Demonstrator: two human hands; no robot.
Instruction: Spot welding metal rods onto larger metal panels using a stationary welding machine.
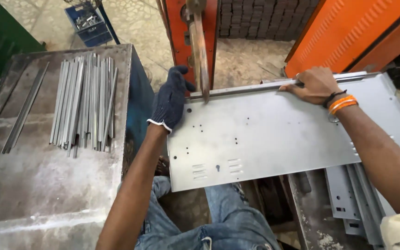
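Centrally: one grey metal sheet [274, 134], flat, punched with small holes and two groups of slots near its 6 o'clock edge; it lies across the person's lap, its 12 o'clock edge folded up into a lip that sits under the tip of an orange machine arm [199, 46].

Left hand [170, 99], in a dark knit glove: at 9 o'clock of the sheet, fingers curled loosely over its upper corner, thumb toward the arm tip. Right hand [313, 85], bare, orange bands at the wrist: at 1 o'clock, fingers pressed flat and close together on a thin strip [255, 88] along the lip.

Risks, as judged: the gloved thumb rests just beside the arm tip and could be caught there; the bare hand bears on a raw edge that could cut; the strip could slide off line if either hand eases; the sheet overhangs the knees and could tip.

Outward: bundle of metal strips [86, 99] on a worn table [47, 185] at 9 o'clock; stacked sheets [353, 199] at 4 o'clock; blue crate [86, 23] at 11 o'clock.

Not determinable: the arm's upper works, cut off at the top; any lower part beneath the sheet; the crate's contents.
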